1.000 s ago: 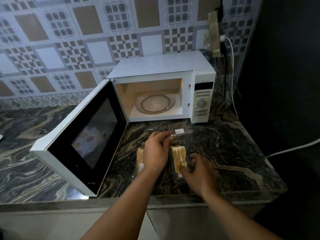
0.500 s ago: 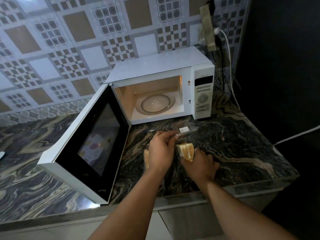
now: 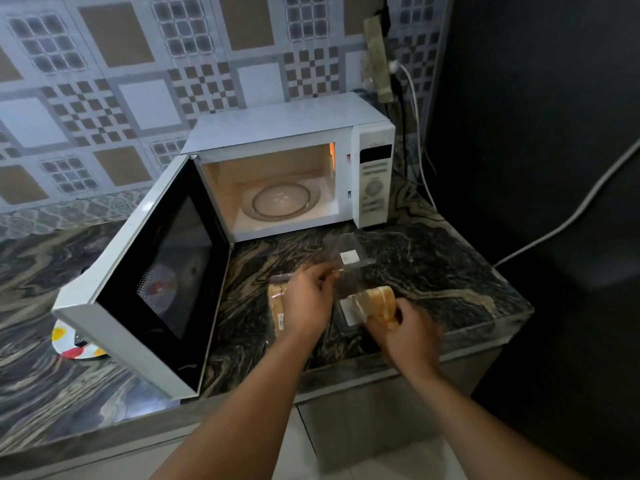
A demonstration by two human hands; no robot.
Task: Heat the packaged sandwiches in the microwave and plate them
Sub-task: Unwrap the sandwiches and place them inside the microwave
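Clear plastic wrap (image 3: pixel 349 268) is pinched in the curled fingers of the left hand (image 3: pixel 308 299). The right hand (image 3: pixel 405 332) curls round a sandwich (image 3: pixel 379 301), pale yellow bread with a white label stuck near it, half out of the wrap. Another wrapped sandwich (image 3: pixel 277 306) lies on the dark swirly counter (image 3: pixel 433 265), partly under the left hand. Behind them stands the white microwave (image 3: pixel 287 168), its door (image 3: pixel 156 271) wide open and its glass plate (image 3: pixel 280 200) bare. One colourful plate (image 3: pixel 69 344) peeks out under the door.
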